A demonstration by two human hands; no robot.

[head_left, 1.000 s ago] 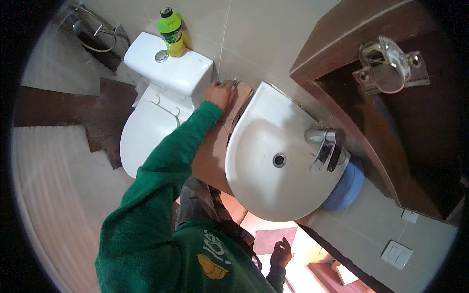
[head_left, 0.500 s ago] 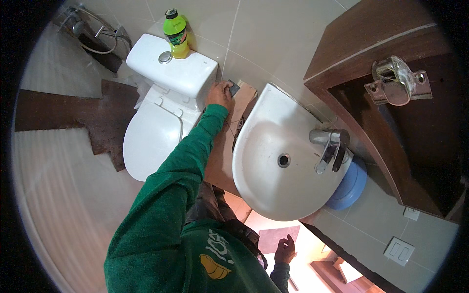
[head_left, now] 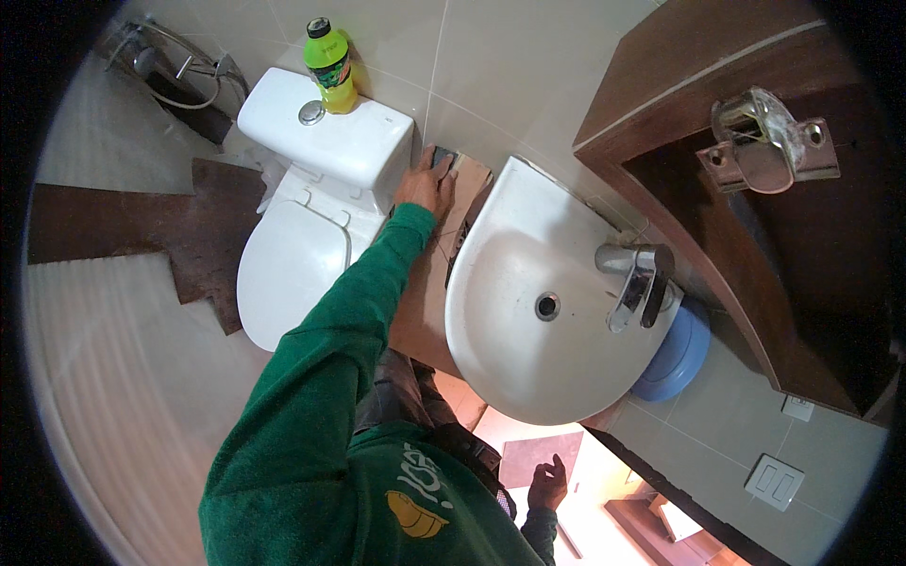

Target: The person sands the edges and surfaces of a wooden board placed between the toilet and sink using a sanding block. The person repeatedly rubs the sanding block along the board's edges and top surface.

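My left hand [head_left: 425, 187] reaches down into the gap between the white toilet [head_left: 294, 247] and the white washbasin [head_left: 510, 311]. Its fingers are stretched and slightly parted, pressing on a small dark grey flat piece [head_left: 443, 158]. That piece lies by the wall at the far end of a tan tiled strip of floor [head_left: 422, 311]. At the lower right, my right hand [head_left: 547, 483] hangs away from everything, its fingers loosely apart and nothing visible in it. Beyond it, a flat greyish-pink sheet [head_left: 528, 457] shows on the bright floor.
A green-yellow drink bottle [head_left: 330, 71] stands on the toilet tank beside the flush button. The basin carries a chrome tap [head_left: 637, 283]; a blue tub [head_left: 678, 358] sits below. Brown cabinetry [head_left: 698, 203] with a metal hinge [head_left: 766, 151] overhangs the right. Dark brown boards [head_left: 203, 226] lie left.
My left hand has shifted slightly toward the wall, and the dark grey piece has moved from a pinch to lying under its spread fingers. The right hand has hardly moved.
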